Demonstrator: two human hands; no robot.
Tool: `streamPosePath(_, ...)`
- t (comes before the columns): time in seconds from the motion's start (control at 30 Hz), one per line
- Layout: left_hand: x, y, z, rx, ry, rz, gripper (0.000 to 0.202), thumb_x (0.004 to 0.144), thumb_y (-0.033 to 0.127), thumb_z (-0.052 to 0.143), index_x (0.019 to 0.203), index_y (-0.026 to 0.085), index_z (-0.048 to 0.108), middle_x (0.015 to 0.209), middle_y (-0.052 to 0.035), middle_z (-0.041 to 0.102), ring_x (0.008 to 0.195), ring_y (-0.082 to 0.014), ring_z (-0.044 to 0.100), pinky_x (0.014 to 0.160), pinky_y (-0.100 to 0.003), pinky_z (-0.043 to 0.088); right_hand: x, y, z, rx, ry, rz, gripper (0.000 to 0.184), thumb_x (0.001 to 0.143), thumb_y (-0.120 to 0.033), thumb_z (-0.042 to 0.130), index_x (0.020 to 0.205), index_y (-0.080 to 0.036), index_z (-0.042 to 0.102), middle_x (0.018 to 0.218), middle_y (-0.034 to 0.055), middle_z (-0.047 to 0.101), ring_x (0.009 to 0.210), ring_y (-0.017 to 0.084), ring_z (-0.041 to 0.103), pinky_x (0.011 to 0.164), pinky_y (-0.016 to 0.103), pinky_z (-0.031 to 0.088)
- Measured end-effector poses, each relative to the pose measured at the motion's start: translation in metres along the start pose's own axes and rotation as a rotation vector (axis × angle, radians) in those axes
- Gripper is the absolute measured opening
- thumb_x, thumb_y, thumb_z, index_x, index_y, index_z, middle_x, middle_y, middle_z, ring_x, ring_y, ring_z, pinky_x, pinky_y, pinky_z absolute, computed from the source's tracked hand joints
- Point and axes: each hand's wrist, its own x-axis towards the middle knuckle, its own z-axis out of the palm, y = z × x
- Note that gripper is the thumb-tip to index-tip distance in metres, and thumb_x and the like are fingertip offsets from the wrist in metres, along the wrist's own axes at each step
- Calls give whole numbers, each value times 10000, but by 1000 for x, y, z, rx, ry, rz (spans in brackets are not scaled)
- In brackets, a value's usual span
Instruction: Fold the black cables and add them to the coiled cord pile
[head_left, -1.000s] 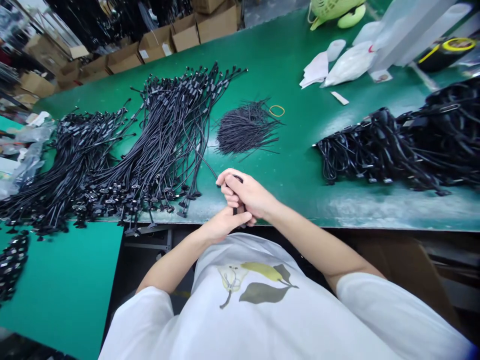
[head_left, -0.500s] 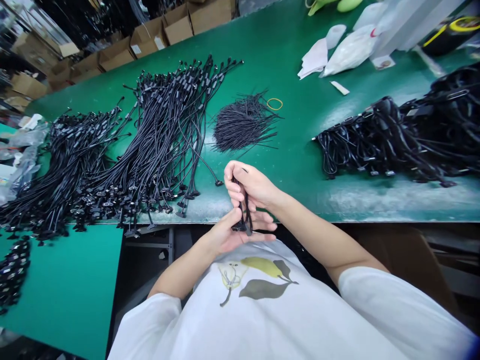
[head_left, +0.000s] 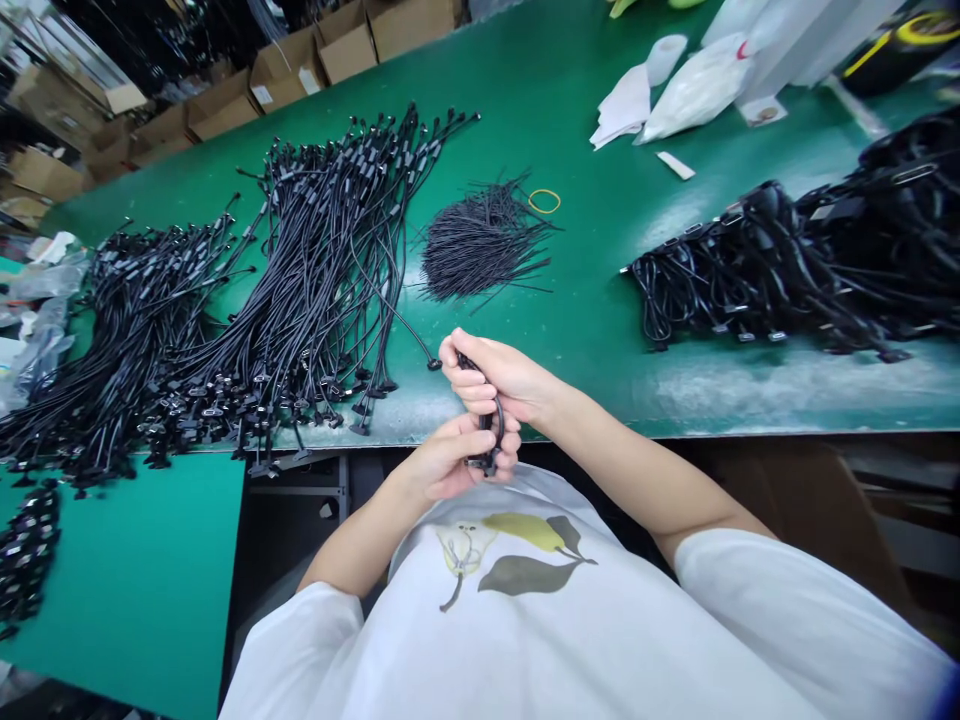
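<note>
Both hands meet at the near edge of the green table (head_left: pixel 600 330), just in front of my chest. My right hand (head_left: pixel 499 378) is closed round the top of a folded black cable (head_left: pixel 493 430). Below it, my left hand (head_left: pixel 450 462) has its fingers curled round the cable's lower end. The cable hangs as a short loop between the two hands. A single loose cable end (head_left: pixel 433 364) lies on the table right beside my right hand, at the edge of a large fan of straight black cables (head_left: pixel 330 270).
A second spread of cables (head_left: pixel 127 330) lies at the left. A heap of thin black ties (head_left: pixel 480 245) and a yellow rubber band (head_left: pixel 544 201) are mid-table. Coiled cable bundles (head_left: pixel 787 270) pile at the right. White bags (head_left: pixel 697 85) and cardboard boxes (head_left: pixel 300 65) stand at the back.
My left hand, open under the cable half a second ago, has curled shut round its lower end. The right hand kept its grip and stayed near the table edge.
</note>
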Motion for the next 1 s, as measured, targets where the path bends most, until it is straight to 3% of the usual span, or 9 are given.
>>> streamPosePath(0.1,-4,3,2,13,-14,-37,407,625,259,846,957,134,645,726,6,504,608,-76,485,493,-170,378,4,2,-1,13,21,-4,434,755,-542,712,796,-189,464,507,-120,368,366,13,272,344,127,346)
streamPosePath(0.2,-4,5,4,55,63,26,327,665,233,816,908,121,628,716,16,465,597,-59,451,488,-159,331,6,4,-6,-2,79,-86,433,744,-541,721,803,-185,482,537,-106,429,403,29,388,420,173,464)
streamPosePath(0.3,1,2,2,81,133,132,304,685,248,804,873,125,598,756,-1,504,601,-56,446,511,-172,334,2,8,-10,-47,162,-174,436,740,-537,720,922,-187,536,770,-29,611,608,80,594,611,250,568)
streamPosePath(0.37,5,-2,-1,145,164,170,309,687,285,802,837,130,581,760,-12,533,607,-69,464,541,-200,362,-3,12,-10,-178,254,-215,466,730,-446,749,1064,-202,536,969,18,648,786,114,649,748,285,570)
streamPosePath(0.47,8,-5,-4,309,172,175,334,687,356,794,747,119,565,703,-20,538,610,-98,486,563,-243,383,-9,19,-12,-539,324,-260,613,707,-265,757,1243,-216,463,1025,30,656,889,135,647,862,324,528)
streamPosePath(0.57,5,-4,-4,325,161,192,357,675,370,799,777,124,561,700,-12,526,614,-102,472,552,-249,376,-11,20,-19,-717,211,-239,610,776,-285,669,1316,-203,397,990,39,666,860,154,657,808,340,535)
streamPosePath(0.67,1,-1,-5,253,192,224,383,677,360,807,842,144,536,727,5,499,606,-81,425,521,-218,336,-14,18,-25,-857,165,-256,501,821,-313,600,1278,-197,429,1042,58,659,854,160,662,739,304,536)
streamPosePath(0.8,2,-4,-8,259,256,248,430,696,448,792,815,166,491,698,25,459,583,-68,376,489,-188,284,-20,16,-18,-1338,303,-278,328,895,-237,449,1213,-179,502,987,58,690,754,151,663,703,270,500)
streamPosePath(1.0,7,-13,-8,200,271,331,426,729,480,764,791,162,486,665,30,452,578,-70,391,492,-182,300,-26,27,-12,-1837,482,-427,510,936,-229,342,1420,-79,393,1044,141,712,847,220,684,690,288,492)
